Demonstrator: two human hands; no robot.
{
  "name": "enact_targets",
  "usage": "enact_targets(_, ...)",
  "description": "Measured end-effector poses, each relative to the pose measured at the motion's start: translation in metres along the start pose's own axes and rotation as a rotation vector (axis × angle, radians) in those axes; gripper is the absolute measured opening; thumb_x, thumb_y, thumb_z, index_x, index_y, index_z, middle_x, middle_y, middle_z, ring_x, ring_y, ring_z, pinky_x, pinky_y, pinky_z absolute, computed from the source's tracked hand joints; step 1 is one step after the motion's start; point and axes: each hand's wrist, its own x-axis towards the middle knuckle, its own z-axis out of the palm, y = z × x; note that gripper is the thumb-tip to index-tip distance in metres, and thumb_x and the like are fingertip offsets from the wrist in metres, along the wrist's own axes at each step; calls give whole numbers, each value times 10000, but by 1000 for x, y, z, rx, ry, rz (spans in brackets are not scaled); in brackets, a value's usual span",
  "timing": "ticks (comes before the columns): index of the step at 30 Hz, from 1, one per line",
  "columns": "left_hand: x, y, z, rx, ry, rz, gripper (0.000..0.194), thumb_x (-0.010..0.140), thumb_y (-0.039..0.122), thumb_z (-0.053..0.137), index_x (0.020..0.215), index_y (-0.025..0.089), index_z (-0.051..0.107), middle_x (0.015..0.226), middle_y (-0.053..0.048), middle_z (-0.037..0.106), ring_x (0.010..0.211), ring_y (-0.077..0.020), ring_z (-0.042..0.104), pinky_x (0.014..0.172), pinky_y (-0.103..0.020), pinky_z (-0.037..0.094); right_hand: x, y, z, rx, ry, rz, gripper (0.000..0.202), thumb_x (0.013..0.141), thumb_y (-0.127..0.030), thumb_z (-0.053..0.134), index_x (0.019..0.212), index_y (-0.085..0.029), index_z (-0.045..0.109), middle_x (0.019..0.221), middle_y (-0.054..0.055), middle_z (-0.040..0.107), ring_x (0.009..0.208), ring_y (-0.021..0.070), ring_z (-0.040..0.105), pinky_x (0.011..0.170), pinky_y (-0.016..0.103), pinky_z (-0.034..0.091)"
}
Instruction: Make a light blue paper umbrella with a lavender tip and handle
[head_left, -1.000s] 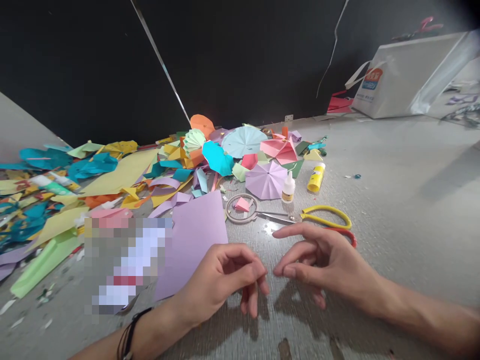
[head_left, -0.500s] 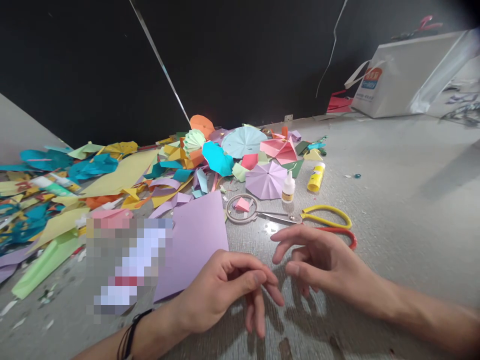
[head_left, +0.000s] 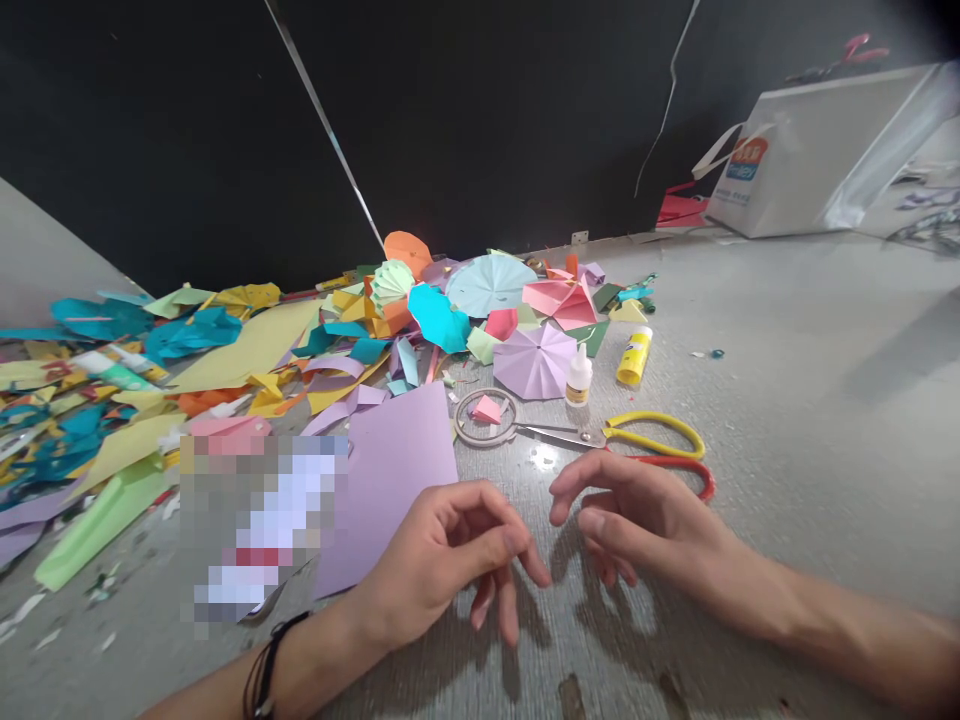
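My left hand (head_left: pixel 457 560) hovers over the grey tabletop by the right edge of a purple paper sheet (head_left: pixel 397 460), fingers loosely bent and apart, holding nothing. Facing it, my right hand (head_left: pixel 637 520) is likewise open, near the scissors (head_left: pixel 656 433) with one yellow and one red handle. The scissor blades point left toward a roll of tape (head_left: pixel 459 432), with a small pink paper scrap (head_left: pixel 487 409) inside its ring. Beyond them stand a small white glue bottle (head_left: pixel 579 377) and a yellow glue stick (head_left: pixel 634 355). A pleated lilac paper disc (head_left: pixel 534 362) lies beside the bottle.
Colourful paper scraps (head_left: pixel 202 350) pile up on the left and along the black panel (head_left: pixel 487 120) at the back. A blurred-out rectangular object (head_left: pixel 270 530) lies left of the purple sheet. At the far right stands a white bag (head_left: pixel 810 150).
My left hand has shifted slightly left and its lower fingers have risen a little, widening the gap between the hands. My right hand has barely moved. The camera view has shifted slightly.
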Motion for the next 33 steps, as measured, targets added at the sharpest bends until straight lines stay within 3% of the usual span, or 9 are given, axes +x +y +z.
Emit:
enact_targets(3,-2,2,-1,8,42,30,313,923,404,754,862,159,568,713,-22,731,455,-117,684,385,-138,401,0,0,0,0,-5,4,291,1019,-442,647,1160,-192,597,1093,46,654,690,60,604,567,170,472)
enact_targets(7,-3,3,0,28,62,61,304,965,404,696,849,180,526,552,84,529,365,-50,523,409,-139,356,1,-2,0,3,-10,17,301,1016,-450,645,1157,-189,592,1096,53,647,692,69,598,580,188,487)
enact_targets(12,-2,5,3,-9,109,117,417,1039,440,554,728,187,437,584,92,402,363,-22,395,429,-168,339,1,-3,1,-32,-11,30,327,1009,-484,639,1125,-181,602,1049,50,637,695,84,584,585,203,499)
enact_targets(17,0,2,-1,12,138,81,461,1046,506,512,726,174,509,578,49,508,373,-49,438,406,-180,346,1,-2,1,-23,-21,38,329,1013,-491,629,1137,-187,598,1064,48,636,697,82,594,584,195,503)
enact_targets(22,1,4,-3,77,122,109,370,981,453,666,792,152,565,711,3,654,407,-35,513,434,-165,356,0,-3,0,-33,-24,34,311,1023,-472,621,1144,-187,596,1075,44,632,709,76,589,594,191,494)
enact_targets(28,0,4,-1,33,65,79,270,1021,391,612,912,144,622,819,-33,719,428,-37,566,446,-151,409,0,-4,0,-45,-26,29,316,1024,-476,617,1134,-180,601,979,25,623,702,86,581,597,202,486)
enact_targets(33,-1,0,-2,-7,51,82,184,963,330,717,1003,174,629,794,2,719,414,-32,567,404,-113,401,-1,-4,0,-36,-33,14,294,1026,-458,623,1125,-182,606,1033,35,637,711,78,589,592,189,491)
